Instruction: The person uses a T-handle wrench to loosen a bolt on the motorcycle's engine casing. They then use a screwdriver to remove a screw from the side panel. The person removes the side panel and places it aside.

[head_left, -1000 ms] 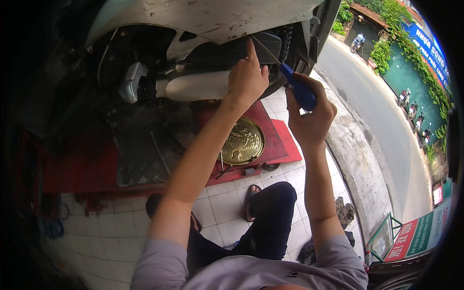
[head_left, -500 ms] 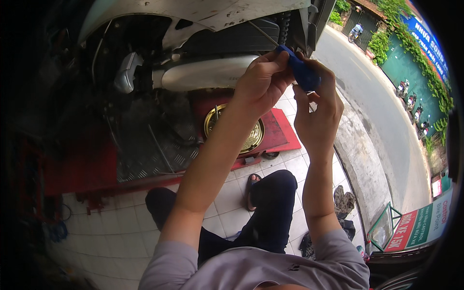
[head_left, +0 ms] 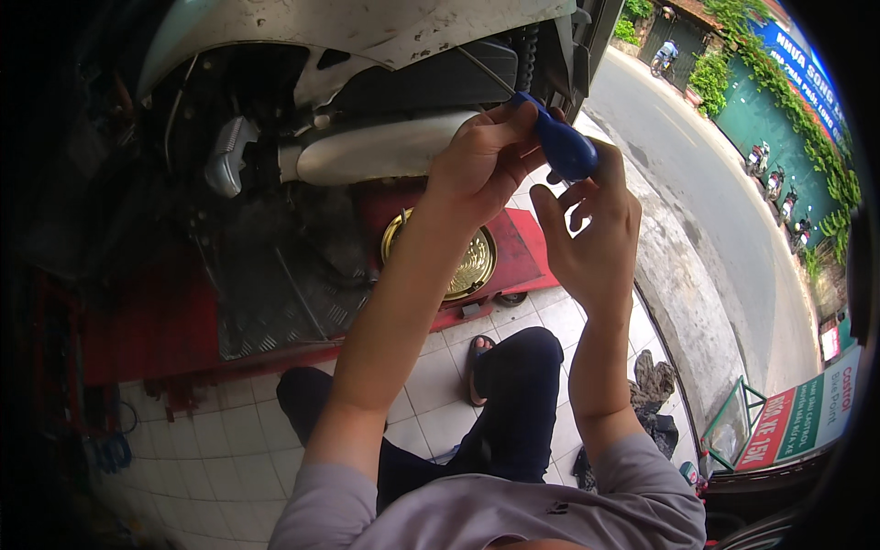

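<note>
A screwdriver [head_left: 566, 147] with a bulbous blue handle slants up and left, its thin metal shaft reaching the dark housing [head_left: 435, 78] of a raised motorbike. My left hand [head_left: 486, 156] pinches the front of the handle between thumb and fingers. At the butt of the handle, my right hand [head_left: 591, 220] has its thumb held apart and its fingers curved; the index finger lies against or just behind the handle. The screwdriver's tip is too small to make out. Below the shaft lies the bike's silver exhaust muffler [head_left: 385, 147].
A round gold-coloured tray [head_left: 472, 266] sits on the red lift platform [head_left: 522, 243], partly hidden by my left forearm. Dark crumpled cloth [head_left: 651, 380] lies on the tiled floor to the right. Beyond it are a sign board [head_left: 779, 426] and the street [head_left: 701, 174].
My right thumb and fingers have loosened from the blue handle, uncovering more of its butt. The left hand keeps its pinch, and the screwdriver's handle has shifted slightly left.
</note>
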Motion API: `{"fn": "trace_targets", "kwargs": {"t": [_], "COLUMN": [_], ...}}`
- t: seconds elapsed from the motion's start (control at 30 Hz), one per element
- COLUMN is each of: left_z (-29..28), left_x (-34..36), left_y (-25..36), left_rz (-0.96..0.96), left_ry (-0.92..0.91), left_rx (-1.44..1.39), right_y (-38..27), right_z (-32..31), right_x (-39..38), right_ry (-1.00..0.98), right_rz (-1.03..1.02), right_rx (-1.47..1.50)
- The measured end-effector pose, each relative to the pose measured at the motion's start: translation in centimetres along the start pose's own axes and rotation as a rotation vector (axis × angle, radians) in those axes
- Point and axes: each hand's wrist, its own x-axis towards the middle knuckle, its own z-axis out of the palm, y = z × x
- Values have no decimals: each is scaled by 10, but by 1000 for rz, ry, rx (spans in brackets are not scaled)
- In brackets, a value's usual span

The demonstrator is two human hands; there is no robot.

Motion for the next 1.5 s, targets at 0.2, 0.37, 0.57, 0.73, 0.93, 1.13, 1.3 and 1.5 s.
{"fn": "trace_targets", "kwargs": {"t": [0.2, 0.37, 0.57, 0.73, 0.93, 1.13, 1.3, 1.5], "left_z": [10, 4, 3, -5, 6, -18, -16, -6], "left_x": [-3, -5, -6, -3, -8, -2, -3, -5], "left_y": [4, 7, 6, 5, 5, 2, 1, 10], "left_rz": [-39, 13, 12, -22, 12, 8, -27, -33], "left_ry": [121, 20, -41, -56, -9, -239, -120, 13], "left_rx": [63, 91, -33, -26, 15, -206, -117, 27], "right_y": [3, 6, 9, -12, 6, -4, 8, -7], "right_z": [-7, 3, 15, 7, 13, 22, 17, 10], "right_x": [5, 5, 5, 13, 10, 6, 6, 10], "right_ry": [209, 246, 228, 335, 244, 313, 245, 204], "right_rz": [-165, -177, -191, -174, -207, -149, -129, -176], "right_rx": [131, 125, -45, 304, 126, 150, -38, 233]}}
